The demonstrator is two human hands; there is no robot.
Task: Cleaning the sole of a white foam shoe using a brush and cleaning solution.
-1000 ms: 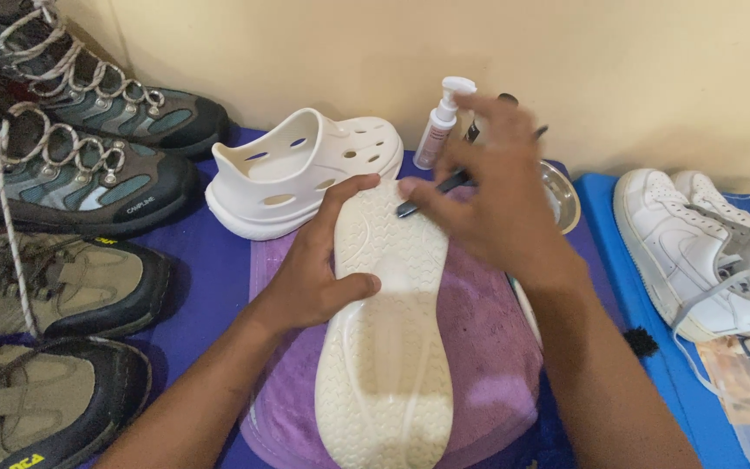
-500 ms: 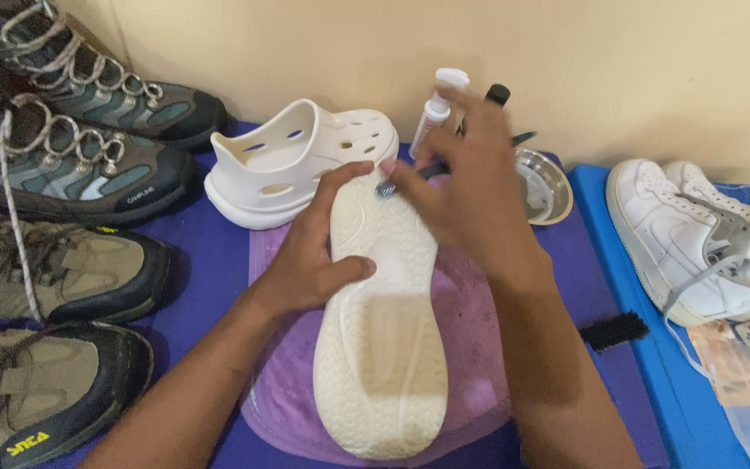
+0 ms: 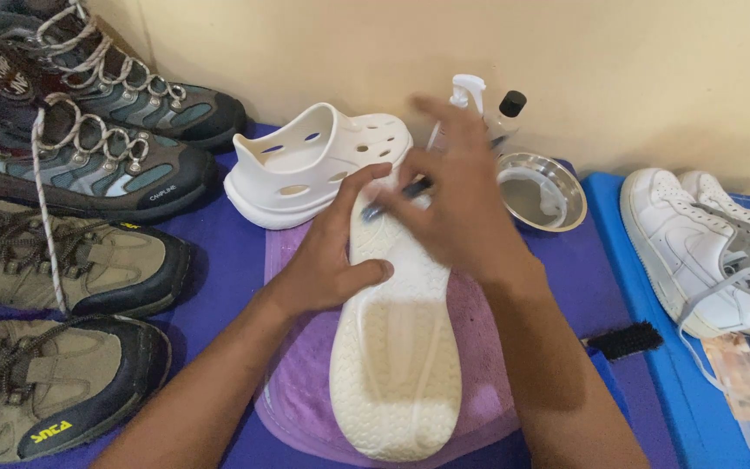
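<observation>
Hands work on a white clog (image 3: 397,347) that lies sole up on a purple towel (image 3: 301,391). Left hand (image 3: 332,252) lies flat on the sole, fingers spread wide. Right hand (image 3: 457,204) is blurry; its fingers pinch a small dark brush (image 3: 392,200) against the toe end. Another white clog (image 3: 305,161) stands just behind. A metal bowl (image 3: 557,213) near the wall has something pale in it; I cannot tell what. Two bottles (image 3: 488,104) stand by the bowl.
</observation>
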